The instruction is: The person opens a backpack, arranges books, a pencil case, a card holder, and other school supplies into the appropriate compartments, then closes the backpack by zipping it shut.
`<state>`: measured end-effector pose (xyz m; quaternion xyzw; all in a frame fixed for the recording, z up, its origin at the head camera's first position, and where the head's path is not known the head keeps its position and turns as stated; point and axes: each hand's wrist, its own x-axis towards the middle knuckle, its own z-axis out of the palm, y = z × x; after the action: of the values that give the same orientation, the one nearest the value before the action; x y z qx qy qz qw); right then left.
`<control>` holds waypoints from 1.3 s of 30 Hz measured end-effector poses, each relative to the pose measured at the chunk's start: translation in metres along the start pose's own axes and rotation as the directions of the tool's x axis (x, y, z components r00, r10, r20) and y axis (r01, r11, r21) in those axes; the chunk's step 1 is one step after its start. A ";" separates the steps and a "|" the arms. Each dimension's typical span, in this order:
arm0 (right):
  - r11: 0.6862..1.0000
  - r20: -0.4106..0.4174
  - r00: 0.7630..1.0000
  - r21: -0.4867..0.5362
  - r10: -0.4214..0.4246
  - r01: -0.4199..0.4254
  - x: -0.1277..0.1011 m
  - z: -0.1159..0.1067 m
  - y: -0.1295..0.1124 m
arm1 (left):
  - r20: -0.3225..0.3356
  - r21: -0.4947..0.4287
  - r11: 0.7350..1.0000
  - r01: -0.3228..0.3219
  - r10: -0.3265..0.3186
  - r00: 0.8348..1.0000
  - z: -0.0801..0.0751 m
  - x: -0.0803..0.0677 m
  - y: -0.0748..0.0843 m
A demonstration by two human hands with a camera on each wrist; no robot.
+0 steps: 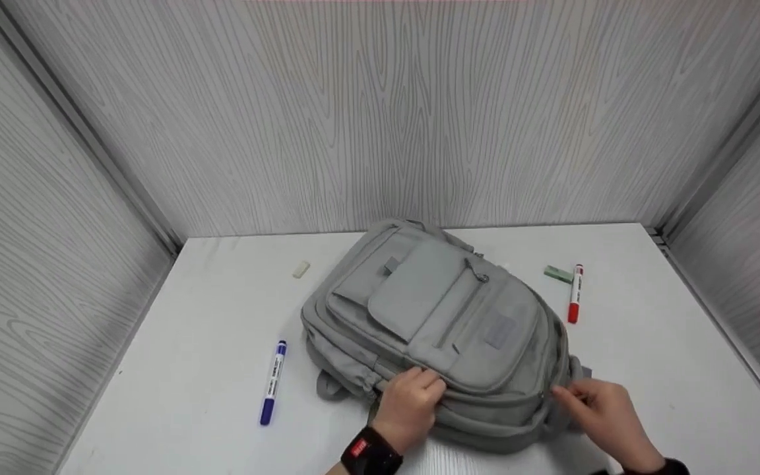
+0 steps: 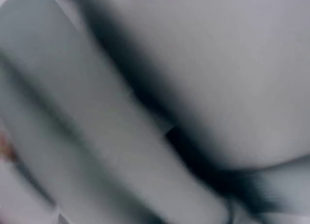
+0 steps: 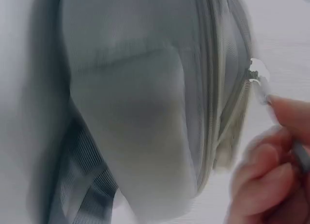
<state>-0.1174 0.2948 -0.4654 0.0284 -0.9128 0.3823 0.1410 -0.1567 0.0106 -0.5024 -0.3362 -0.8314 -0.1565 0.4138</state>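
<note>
Your head view shows the grey backpack point(image 1: 436, 330) lying flat mid-counter point(image 1: 650, 369), your left hand point(image 1: 410, 404) curled over its near edge. Only your right wrist view shows the zipper pull point(image 3: 259, 83) pinched by your right hand point(image 3: 271, 161); the left wrist view is blurred fabric. A blue marker point(image 1: 273, 382) lies left, a red marker point(image 1: 575, 293) right, both apart from the bag.

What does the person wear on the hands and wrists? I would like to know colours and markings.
Both hands are bare, with no gloves or rings visible. The left hand has a black band on its wrist, carrying a small red patch. By the right hand, a dark sleeve edge shows at the wrist.
</note>
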 end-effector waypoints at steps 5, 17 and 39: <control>0.990 0.014 0.990 0.005 -0.144 0.144 0.007 0.004 -0.003 | 0.010 -0.034 0.999 0.001 0.000 1.000 -0.007 -0.002 -0.010; 0.973 -0.002 0.977 -0.086 -0.214 0.213 0.024 0.006 0.023 | 0.032 -0.087 0.996 -0.030 0.033 0.999 -0.016 -0.008 -0.021; 0.978 -0.046 0.986 -0.143 -0.159 0.151 0.021 0.009 0.025 | 0.135 -0.031 0.999 -0.027 0.030 0.990 -0.050 -0.022 -0.083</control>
<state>-0.1436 0.3077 -0.4825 0.0786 -0.9277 0.3064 0.1982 -0.1753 -0.0852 -0.4878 -0.3638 -0.8504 -0.1394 0.3537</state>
